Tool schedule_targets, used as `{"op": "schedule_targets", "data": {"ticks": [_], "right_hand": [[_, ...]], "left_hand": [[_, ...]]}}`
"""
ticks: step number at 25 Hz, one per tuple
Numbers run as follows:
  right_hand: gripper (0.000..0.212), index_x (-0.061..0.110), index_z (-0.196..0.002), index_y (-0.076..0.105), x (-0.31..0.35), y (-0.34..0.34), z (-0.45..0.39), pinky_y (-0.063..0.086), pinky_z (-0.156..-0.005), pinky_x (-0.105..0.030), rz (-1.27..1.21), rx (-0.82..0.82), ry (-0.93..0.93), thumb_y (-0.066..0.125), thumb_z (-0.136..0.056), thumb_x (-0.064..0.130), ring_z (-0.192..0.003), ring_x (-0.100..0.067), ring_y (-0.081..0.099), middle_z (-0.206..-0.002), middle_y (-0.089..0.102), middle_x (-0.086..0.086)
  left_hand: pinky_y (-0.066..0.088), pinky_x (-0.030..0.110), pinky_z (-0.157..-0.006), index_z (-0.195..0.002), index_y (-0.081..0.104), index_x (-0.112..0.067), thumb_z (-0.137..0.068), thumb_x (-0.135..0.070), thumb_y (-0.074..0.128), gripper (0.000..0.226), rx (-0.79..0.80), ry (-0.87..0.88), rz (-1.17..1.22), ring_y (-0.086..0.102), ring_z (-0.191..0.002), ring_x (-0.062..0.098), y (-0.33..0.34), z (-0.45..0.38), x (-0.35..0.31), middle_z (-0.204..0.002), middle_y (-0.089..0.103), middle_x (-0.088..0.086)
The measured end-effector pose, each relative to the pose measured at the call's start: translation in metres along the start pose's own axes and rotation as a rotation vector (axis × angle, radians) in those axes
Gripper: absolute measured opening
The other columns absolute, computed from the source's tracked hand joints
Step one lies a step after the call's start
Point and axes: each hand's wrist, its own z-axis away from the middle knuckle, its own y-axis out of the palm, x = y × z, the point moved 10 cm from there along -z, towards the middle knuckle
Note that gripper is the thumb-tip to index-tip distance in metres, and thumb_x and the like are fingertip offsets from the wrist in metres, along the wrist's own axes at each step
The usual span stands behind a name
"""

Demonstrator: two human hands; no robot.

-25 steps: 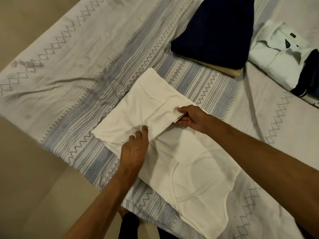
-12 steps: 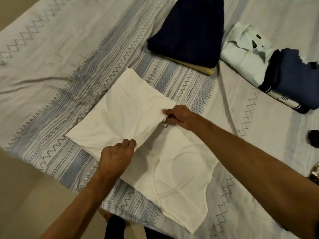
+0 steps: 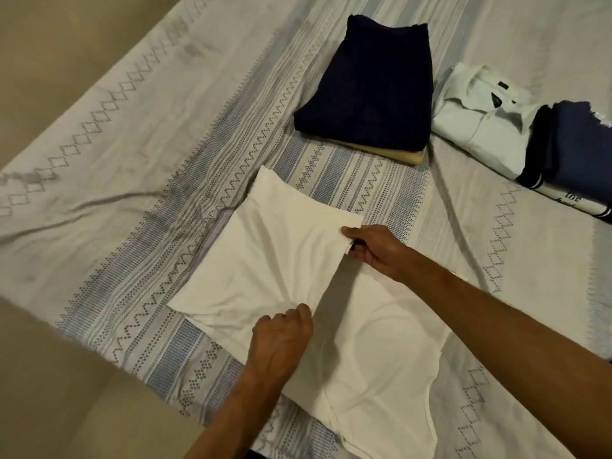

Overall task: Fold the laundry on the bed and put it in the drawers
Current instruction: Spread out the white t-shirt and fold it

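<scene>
**Fold edge carried further over the white undershirt**

Since a second ago both hands have drawn the doubled edge of the white undershirt toward the neckline end, widening the folded panel on the bed. The left hand pinches the near corner of the flap, fingers curled; the right hand pinches the far corner. Judging by this, the fold is mid-way; stacked navy trousers await the drawers.

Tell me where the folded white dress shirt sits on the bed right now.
In the head view the white dress shirt lies upper right on the bed, between the dark navy folded stack and a blue folded garment overlapping its right edge.
</scene>
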Motion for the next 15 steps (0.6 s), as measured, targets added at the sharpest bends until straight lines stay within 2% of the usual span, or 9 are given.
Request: {"op": "schedule_targets", "data": {"ticks": [2, 5, 9, 11, 12, 14, 15], "right_hand": [[0.045, -0.017, -0.122, 0.062, -0.011, -0.019, -0.001, 0.064, -0.082, -0.048, 0.098, -0.062, 0.011, 0.079, -0.089, 0.007, -0.096, -0.036, 0.076, -0.112, 0.074, -0.028], [0.043, -0.013, -0.118, 0.066, -0.015, -0.020, 0.002, 0.065, -0.077, -0.048, 0.096, -0.049, 0.025, 0.084, -0.085, 0.008, -0.096, -0.036, 0.077, -0.106, 0.077, -0.023], [0.030, -0.010, -0.109, 0.068, -0.009, -0.017, 0.004, 0.066, -0.073, -0.046, 0.129, -0.018, 0.041, 0.081, -0.088, 0.008, -0.089, -0.033, 0.078, -0.106, 0.076, -0.024], [0.029, -0.011, -0.107, 0.067, -0.006, -0.018, 0.005, 0.066, -0.066, -0.041, 0.157, -0.027, 0.021, 0.080, -0.089, 0.008, -0.083, -0.032, 0.078, -0.103, 0.076, -0.024], [0.029, -0.011, -0.108, 0.068, -0.003, -0.018, 0.006, 0.065, -0.063, -0.039, 0.175, -0.042, 0.001, 0.080, -0.089, 0.008, -0.080, -0.031, 0.078, -0.101, 0.077, -0.024], [0.029, -0.008, -0.108, 0.072, 0.003, -0.021, 0.006, 0.064, -0.059, -0.035, 0.220, -0.089, -0.042, 0.081, -0.088, 0.010, -0.074, -0.026, 0.078, -0.099, 0.078, -0.021], [0.028, -0.005, -0.108, 0.073, 0.006, -0.023, 0.006, 0.064, -0.058, -0.034, 0.253, -0.116, -0.065, 0.083, -0.087, 0.011, -0.071, -0.025, 0.078, -0.096, 0.078, -0.020]], "left_hand": [[0.020, 0.022, -0.041, -0.065, 0.062, -0.014, -0.043, -0.008, 0.098, 0.042, 0.077, 0.002, 0.051, 0.038, -0.029, 0.015, 0.018, 0.005, -0.018, -0.046, 0.042, -0.002], [0.027, 0.022, -0.034, -0.090, 0.073, 0.000, -0.048, -0.007, 0.100, 0.050, 0.163, -0.038, 0.094, 0.042, -0.028, 0.021, 0.048, 0.011, -0.028, -0.052, 0.050, 0.006], [0.025, 0.023, -0.035, -0.101, 0.072, 0.002, -0.053, -0.001, 0.095, 0.054, 0.146, -0.053, 0.149, 0.039, -0.026, 0.022, 0.049, 0.015, -0.025, -0.054, 0.049, 0.008], [0.035, 0.024, -0.032, -0.111, 0.067, -0.004, -0.058, -0.012, 0.096, 0.061, 0.181, 0.018, 0.220, 0.042, -0.030, 0.021, 0.051, 0.020, -0.028, -0.061, 0.052, 0.007], [0.044, 0.028, -0.033, -0.118, 0.060, -0.010, -0.068, -0.024, 0.093, 0.061, 0.215, 0.069, 0.251, 0.049, -0.037, 0.020, 0.051, 0.025, -0.032, -0.070, 0.056, 0.005], [0.057, 0.037, -0.053, -0.132, 0.043, -0.021, -0.098, -0.047, 0.062, 0.048, 0.295, 0.113, 0.332, 0.063, -0.064, 0.020, 0.054, 0.037, -0.032, -0.095, 0.063, 0.001], [0.057, 0.037, -0.061, -0.135, 0.041, -0.024, -0.105, -0.055, 0.043, 0.043, 0.370, 0.126, 0.392, 0.065, -0.075, 0.018, 0.055, 0.045, -0.031, -0.103, 0.064, -0.003]]}}
